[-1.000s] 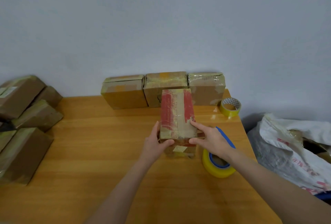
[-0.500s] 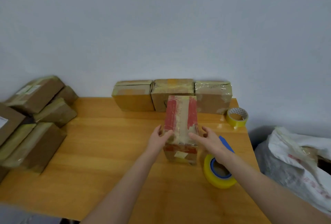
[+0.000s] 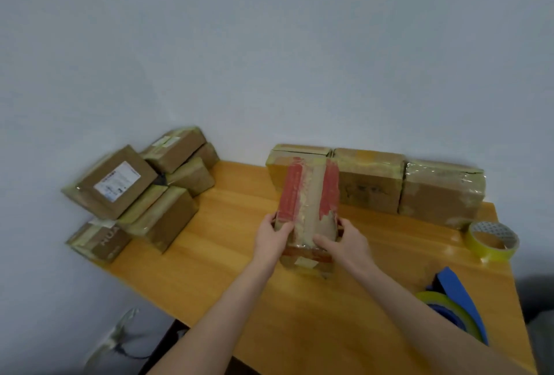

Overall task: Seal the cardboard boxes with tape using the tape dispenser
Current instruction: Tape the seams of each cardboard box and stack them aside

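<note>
A cardboard box with red bands and pale tape (image 3: pixel 308 200) stands in the middle of the wooden table (image 3: pixel 239 269). My left hand (image 3: pixel 271 236) grips its near left edge, thumb curled over the top. My right hand (image 3: pixel 341 242) grips the near right edge, thumb lying on the taped top. The blue tape dispenser with a yellow roll (image 3: pixel 449 305) lies on the table at the right, apart from both hands.
Three taped boxes (image 3: pixel 371 182) line the wall behind the held box. A heap of several taped boxes (image 3: pixel 141 191) lies off the table's left end. A loose yellow tape roll (image 3: pixel 491 239) sits at the far right corner.
The view has swung left. Both hands have closed onto the near edges of the red-banded box, which has shifted toward the left end of the back row.
</note>
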`<act>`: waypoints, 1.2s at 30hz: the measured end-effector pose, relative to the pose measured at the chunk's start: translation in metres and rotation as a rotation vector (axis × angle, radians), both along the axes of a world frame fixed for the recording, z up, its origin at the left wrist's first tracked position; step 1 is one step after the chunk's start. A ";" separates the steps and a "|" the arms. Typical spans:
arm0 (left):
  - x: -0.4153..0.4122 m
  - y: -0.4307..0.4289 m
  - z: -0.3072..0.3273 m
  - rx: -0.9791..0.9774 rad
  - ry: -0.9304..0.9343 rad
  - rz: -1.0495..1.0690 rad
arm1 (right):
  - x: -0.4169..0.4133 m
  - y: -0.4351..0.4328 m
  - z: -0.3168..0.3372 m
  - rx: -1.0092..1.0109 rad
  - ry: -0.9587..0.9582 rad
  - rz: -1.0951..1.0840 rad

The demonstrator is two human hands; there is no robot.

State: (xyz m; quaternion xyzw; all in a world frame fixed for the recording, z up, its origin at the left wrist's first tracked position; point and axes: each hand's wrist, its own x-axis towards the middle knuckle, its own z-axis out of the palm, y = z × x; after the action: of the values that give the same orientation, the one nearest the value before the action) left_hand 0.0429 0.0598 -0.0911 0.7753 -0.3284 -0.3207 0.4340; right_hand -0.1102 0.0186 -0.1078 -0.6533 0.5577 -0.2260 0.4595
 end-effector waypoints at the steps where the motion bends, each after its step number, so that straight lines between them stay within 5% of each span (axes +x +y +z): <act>1: 0.011 0.004 0.004 -0.024 -0.016 0.041 | 0.014 0.002 0.004 -0.022 -0.003 0.020; 9: 0.119 0.016 0.023 -0.105 -0.080 0.173 | 0.133 0.009 0.017 -0.130 -0.022 0.094; 21: 0.357 -0.055 0.019 0.044 -0.203 -0.130 | 0.349 -0.039 0.016 -0.075 -0.069 -0.037; 36: 0.464 -0.139 0.000 0.149 -0.296 -0.262 | 0.470 -0.122 -0.034 0.004 -0.044 -0.114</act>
State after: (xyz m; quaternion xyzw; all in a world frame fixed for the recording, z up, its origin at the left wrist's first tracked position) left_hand 0.5071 -0.0795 -0.0912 0.7944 -0.4620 -0.2805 0.2771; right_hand 0.3603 -0.1030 -0.1416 -0.6142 0.5842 -0.2649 0.4596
